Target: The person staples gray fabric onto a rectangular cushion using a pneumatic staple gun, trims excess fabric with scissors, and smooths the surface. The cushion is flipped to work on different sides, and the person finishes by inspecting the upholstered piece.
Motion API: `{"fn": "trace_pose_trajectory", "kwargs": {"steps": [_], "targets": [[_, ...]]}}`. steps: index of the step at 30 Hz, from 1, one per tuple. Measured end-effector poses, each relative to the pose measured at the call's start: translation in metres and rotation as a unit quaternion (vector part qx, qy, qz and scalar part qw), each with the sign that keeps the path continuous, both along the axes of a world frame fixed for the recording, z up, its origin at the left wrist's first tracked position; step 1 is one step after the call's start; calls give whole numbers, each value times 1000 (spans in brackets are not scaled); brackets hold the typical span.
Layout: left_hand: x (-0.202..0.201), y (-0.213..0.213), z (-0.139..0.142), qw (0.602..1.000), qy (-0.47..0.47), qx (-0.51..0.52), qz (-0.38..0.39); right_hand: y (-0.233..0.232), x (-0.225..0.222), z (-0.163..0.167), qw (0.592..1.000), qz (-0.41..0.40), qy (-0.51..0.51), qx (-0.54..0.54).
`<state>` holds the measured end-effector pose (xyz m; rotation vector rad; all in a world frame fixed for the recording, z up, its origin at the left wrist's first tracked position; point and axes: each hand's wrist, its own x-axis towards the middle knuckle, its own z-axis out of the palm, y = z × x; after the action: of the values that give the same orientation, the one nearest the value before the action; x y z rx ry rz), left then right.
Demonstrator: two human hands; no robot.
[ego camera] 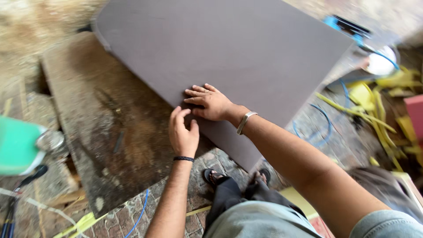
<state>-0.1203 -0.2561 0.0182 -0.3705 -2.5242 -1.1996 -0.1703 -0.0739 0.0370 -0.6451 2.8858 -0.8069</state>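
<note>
A large flat brown board (229, 48) lies tilted across a rough, dirty wooden sheet (101, 114) on the ground. My right hand (210, 102) rests palm-down on the board near its lower edge, fingers spread to the left, a metal bracelet on the wrist. My left hand (183, 135) is just below it at the board's edge, fingers curled against that edge, a dark band on the wrist. Neither hand holds a tool.
My feet in sandals (215, 176) stand on brick paving by the board's near corner. A green-and-white container (20, 145) sits at left. Blue cable (324, 128), yellow strips (374, 110) and a white round object (381, 64) lie at right.
</note>
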Motion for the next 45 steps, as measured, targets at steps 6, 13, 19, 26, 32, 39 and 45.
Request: {"fn": "trace_pose_trajectory", "kwargs": {"steps": [6,13,19,26,32,39,45], "targets": [[28,102,9,978,26,-66,-198,76,132,5,994,-108,-2,14],[63,192,15,879,-47,-145,-453,108,248,-10,938,-315,85,-116],[85,200,22,802,82,-347,-479,63,352,-73,706,-660,-120,-228],[93,201,11,778,157,-377,-477,-63,513,-131,459,-824,-186,-275],[68,200,-6,780,142,-340,-505,-132,543,-136,321,-860,-192,-346],[63,205,-16,759,178,-346,-522,-171,529,-137,219,-863,-80,-448],[61,204,-12,722,186,-358,-561,-183,516,-146,197,-852,-72,-479]]}}
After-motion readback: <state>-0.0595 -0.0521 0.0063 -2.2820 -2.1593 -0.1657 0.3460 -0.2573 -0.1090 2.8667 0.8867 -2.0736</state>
